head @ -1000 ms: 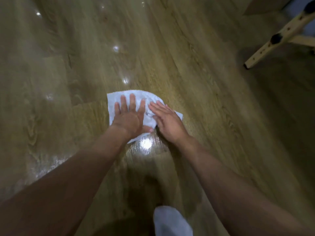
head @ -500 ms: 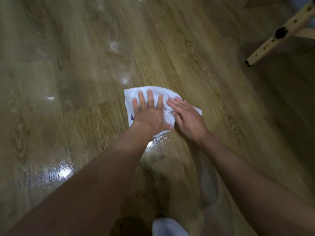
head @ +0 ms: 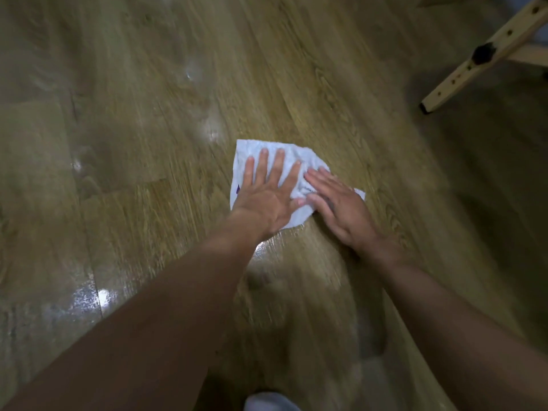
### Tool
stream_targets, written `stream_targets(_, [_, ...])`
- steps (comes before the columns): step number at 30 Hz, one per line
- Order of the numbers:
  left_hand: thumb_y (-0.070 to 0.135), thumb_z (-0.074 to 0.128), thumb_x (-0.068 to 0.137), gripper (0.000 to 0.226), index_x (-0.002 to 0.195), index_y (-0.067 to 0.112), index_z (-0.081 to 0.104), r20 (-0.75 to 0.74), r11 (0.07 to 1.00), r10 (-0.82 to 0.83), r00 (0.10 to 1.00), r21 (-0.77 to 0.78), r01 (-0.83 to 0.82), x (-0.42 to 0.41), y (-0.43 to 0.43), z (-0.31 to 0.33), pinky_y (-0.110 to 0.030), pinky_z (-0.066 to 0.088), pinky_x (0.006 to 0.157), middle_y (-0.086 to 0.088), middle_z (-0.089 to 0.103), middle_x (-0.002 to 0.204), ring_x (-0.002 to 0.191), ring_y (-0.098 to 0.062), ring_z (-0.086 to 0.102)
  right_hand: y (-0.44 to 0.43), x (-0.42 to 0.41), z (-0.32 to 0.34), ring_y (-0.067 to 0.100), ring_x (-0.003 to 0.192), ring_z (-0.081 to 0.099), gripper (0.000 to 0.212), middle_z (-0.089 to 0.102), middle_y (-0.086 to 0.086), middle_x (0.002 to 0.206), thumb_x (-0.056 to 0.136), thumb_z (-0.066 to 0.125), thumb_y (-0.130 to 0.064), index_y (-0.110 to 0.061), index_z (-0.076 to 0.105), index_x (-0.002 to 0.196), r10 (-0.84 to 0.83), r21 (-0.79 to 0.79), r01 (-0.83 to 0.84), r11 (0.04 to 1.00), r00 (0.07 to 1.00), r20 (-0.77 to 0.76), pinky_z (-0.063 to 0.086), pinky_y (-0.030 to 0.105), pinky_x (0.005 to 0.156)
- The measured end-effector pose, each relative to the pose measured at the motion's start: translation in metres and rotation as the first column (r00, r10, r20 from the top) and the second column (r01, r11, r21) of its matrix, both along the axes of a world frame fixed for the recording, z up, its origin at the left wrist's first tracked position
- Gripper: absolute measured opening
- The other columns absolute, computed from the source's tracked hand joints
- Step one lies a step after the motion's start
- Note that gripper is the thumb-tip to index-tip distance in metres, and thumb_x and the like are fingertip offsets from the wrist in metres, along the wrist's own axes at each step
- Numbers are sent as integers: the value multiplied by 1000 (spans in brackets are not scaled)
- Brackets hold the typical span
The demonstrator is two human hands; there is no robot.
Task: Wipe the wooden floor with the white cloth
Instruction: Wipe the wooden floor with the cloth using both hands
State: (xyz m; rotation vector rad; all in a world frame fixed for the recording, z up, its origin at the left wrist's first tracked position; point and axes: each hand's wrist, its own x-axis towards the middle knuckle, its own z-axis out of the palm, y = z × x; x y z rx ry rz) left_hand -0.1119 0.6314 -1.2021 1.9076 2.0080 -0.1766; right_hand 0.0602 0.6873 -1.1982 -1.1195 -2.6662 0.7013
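A crumpled white cloth [head: 249, 148] lies flat on the wooden floor [head: 142, 161], a little above the middle of the view. My left hand [head: 267, 197] presses palm-down on the cloth's left and middle part, fingers spread. My right hand [head: 341, 209] rests palm-down on its right part, fingers together and angled up-left. The thumbs of the two hands nearly touch. Most of the cloth's lower half is hidden under the hands.
A pale wooden furniture leg [head: 462, 75] with a black knob slants down to the floor at the upper right. Shiny wet patches [head: 89, 298] glint on the boards at the lower left. A white rounded shape [head: 267, 401] shows at the bottom edge.
Both hands and the cloth have slid to the right and slightly away from me across the boards. The hands stay pressed on the cloth in the same pose.
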Motion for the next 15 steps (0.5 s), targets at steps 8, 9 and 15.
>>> stream_targets(8, [60,15,96,69,151,29,-15,-19,966,-234,972,113,234,24,-26,-7,-50,-14,117,-4,-24,158,144,-31,-26,-55,43,-7,15,131,46,36,57,-3,132,91,60,-12,-11,60,127,-181,54,190,980,975,-132,34,33,110])
stream_targets(9, [60,15,96,69,150,31,-14,-12,971,-211,977,113,211,25,-18,-7,-48,-14,117,-1,-24,158,144,-28,-25,-43,40,-8,15,131,45,35,58,-1,131,92,59,-11,-10,60,126,-191,42,198,979,973,-131,33,32,111])
stream_targets(15, [57,24,98,70,150,31,-16,42,997,56,998,-49,-54,29,72,7,-48,-14,117,1,-27,157,143,-26,-28,42,-14,-5,20,139,35,35,53,4,139,99,44,-11,-13,55,132,-374,-51,370,928,919,-128,23,36,116])
